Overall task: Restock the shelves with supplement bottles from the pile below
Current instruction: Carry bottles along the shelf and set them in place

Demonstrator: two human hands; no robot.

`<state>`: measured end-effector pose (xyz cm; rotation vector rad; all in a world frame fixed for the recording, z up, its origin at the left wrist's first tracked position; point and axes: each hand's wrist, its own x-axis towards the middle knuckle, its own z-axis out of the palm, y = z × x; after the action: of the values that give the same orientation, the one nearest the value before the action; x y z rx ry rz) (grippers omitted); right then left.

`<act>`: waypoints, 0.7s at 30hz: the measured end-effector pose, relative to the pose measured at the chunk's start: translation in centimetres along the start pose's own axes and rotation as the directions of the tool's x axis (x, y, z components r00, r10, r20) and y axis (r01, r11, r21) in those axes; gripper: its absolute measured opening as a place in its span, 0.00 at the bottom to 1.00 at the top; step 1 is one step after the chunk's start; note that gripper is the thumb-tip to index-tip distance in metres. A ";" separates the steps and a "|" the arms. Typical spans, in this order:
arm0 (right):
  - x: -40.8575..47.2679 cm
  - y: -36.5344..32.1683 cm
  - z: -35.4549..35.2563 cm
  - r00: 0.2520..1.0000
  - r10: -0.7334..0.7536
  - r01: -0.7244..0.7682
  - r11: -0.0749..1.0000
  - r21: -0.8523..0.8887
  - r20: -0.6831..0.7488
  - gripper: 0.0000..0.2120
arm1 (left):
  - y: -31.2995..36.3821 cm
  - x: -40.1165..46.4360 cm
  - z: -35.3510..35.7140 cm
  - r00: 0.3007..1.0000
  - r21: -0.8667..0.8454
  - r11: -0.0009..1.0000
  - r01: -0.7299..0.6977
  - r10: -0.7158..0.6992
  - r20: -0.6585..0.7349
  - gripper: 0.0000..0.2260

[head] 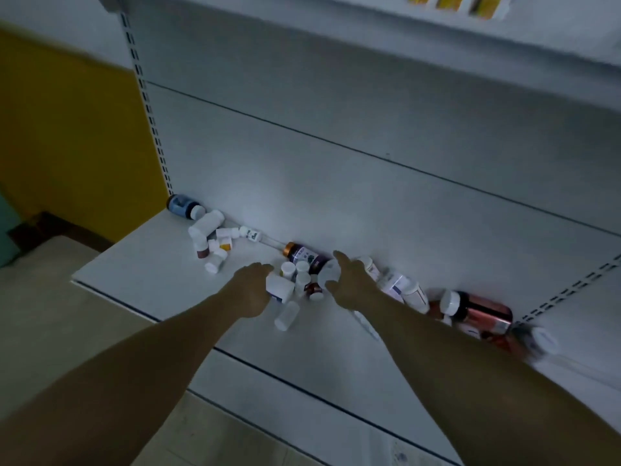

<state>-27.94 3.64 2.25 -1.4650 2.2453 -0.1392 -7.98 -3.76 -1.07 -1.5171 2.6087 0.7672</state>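
Bottom shelf (141, 274): pale grey-white. Back panel (336, 105): same grey-white, crossed by thin dark seam lines. Upright (148, 105): white with a column of dark slots. Wall left of the upright (67, 129): mustard yellow. Blue-labelled bottle (183, 206) nearest the upright: dark body, white cap. Small bottles (210, 242) right of it: white, some with orange or maroon labels. Gold-capped bottle (304, 255): dark purple. Large bottle (477, 309) farthest from the upright: red, white cap. Boxes (450, 1) on the upper shelf: yellow.

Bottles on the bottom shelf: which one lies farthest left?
The dark bottle with the blue label, lying on its side in the back corner, beside the slotted upright.
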 end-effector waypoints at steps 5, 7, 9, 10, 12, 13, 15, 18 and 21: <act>4.5 0.5 3.7 1.000 0.019 -0.019 1.000 -0.021 0.013 0.25 | -3.0 5.9 4.3 0.999 0.152 0.988 0.009 -0.017 0.047 0.34; 5.1 0.7 5.0 0.998 0.016 -0.016 1.000 -0.001 -0.052 0.24 | -3.8 6.7 5.1 1.000 0.135 0.991 -0.026 0.028 -0.012 0.33; 5.3 0.8 5.3 0.989 0.054 -0.045 0.996 0.072 -0.136 0.23 | -4.1 6.6 5.0 0.995 0.086 0.995 -0.047 0.054 -0.080 0.33; 5.2 0.8 5.0 0.982 0.069 -0.052 0.994 0.097 -0.175 0.21 | -4.0 6.3 4.6 0.994 0.024 0.998 -0.050 0.052 -0.097 0.34; 4.8 0.6 3.8 0.950 0.150 -0.085 0.968 0.237 -0.274 0.17 | -3.5 5.2 3.2 0.992 -0.180 0.983 -0.042 0.019 -0.128 0.33; 4.4 0.5 3.2 0.921 0.232 -0.094 0.912 0.398 -0.313 0.15 | -3.0 4.3 2.2 0.990 -0.294 0.955 -0.033 -0.010 -0.143 0.30; 2.3 -0.1 1.5 0.878 0.424 -0.062 0.560 0.826 -0.222 0.11 | -2.0 2.3 -0.2 0.988 -0.537 0.844 0.019 -0.097 -0.119 0.23; -2.5 -1.8 -0.9 0.919 0.349 -0.136 -0.157 0.978 0.184 0.05 | -0.1 -1.4 -4.0 0.991 -0.927 0.368 0.079 -0.128 0.034 0.17; -7.4 -3.6 -2.1 0.939 0.215 -0.188 -0.332 0.925 0.268 0.08 | 1.5 -5.3 -7.2 0.997 -0.988 0.134 0.082 -0.025 0.079 0.20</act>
<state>-23.35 8.38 7.67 0.0375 1.2401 -1.5193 -4.92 -1.96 7.25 -1.5500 1.7478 2.8885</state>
